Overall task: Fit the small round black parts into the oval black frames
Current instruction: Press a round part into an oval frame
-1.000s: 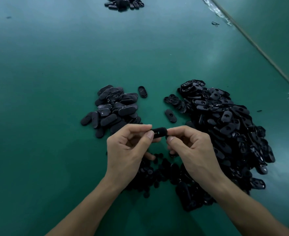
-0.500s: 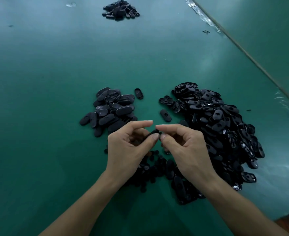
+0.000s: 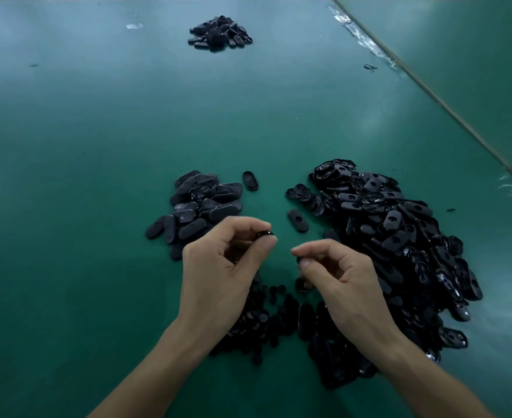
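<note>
An oval black frame (image 3: 264,234) is pinched between thumb and forefinger of the left hand (image 3: 221,267), while a small dark piece, seemingly a round part (image 3: 300,260), is nipped in the closed fingertips of the right hand (image 3: 339,276) just beside it. Beyond the left hand a modest finished-looking pile (image 3: 200,206) is seen; right of the hands, a far larger heap (image 3: 399,236) appears left to do.

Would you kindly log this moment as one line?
left hand: pinching black part | right hand: fingers pinched, contents unclear | hands apart above green table | loose frames at right
</note>
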Available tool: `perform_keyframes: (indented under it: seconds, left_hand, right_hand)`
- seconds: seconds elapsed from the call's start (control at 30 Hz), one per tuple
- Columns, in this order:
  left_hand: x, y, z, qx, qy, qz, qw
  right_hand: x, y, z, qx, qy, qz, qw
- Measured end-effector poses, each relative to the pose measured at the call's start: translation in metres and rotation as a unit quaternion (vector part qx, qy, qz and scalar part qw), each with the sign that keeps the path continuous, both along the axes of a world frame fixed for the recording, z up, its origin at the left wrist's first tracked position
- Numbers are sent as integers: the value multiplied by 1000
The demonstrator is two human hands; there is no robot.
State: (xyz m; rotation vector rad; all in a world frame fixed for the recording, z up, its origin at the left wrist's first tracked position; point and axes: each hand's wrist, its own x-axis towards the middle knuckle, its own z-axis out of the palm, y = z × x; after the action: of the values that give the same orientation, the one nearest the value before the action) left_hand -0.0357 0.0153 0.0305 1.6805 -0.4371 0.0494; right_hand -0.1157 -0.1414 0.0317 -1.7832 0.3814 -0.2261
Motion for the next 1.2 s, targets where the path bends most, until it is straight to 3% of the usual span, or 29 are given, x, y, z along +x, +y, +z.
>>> perform_keyframes:
  seconds: [0.2,0.3,0.57,0.8,1.03,1.2]
  left_hand:
    - [-19,-22,9,-186,158,-43,969]
    - [-64,-40,-10,-181,201,-7,963]
    - [-53,-39,-8,-164,83,18,983]
    - [-29,-35,-17,-203,117,54,971]
    - [-28,-35,-24,-105,101,48,988]
    - [-26,-35,-19,-88,88,28,992]
  right_hand:
    - [-1,0,1,-5,-42,-18,999]
    - [-6,-5,-2,28,-39,-74,996]
    - [-13,-15,10,1,-50,-67,996]
    - [-4,-1,13,-47,-77,-15,996]
    - [-2,-1,8,-98,-49,-11,994]
    - [-2,1,9,-100,-54,-7,994]
